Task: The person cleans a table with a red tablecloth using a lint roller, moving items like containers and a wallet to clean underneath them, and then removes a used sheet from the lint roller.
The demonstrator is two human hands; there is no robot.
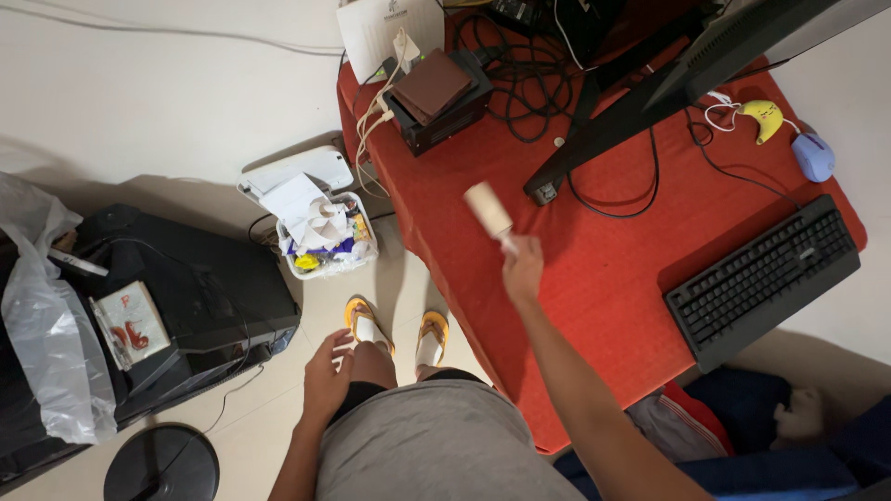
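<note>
A black keyboard (763, 278) lies at the right on the red tablecloth (603, 269), with a pale blue mouse (813, 156) and a yellow banana-shaped toy (763, 119) beyond it. A brown wallet (432, 86) rests on a black box (441, 113) farther left. On the floor stands a full white wastebasket (325, 237), beside a black case (176, 306).

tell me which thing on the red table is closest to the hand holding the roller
The black monitor stand foot is closest to the right hand holding the lint roller. The keyboard, brown wallet and blue mouse all lie farther away.
</note>
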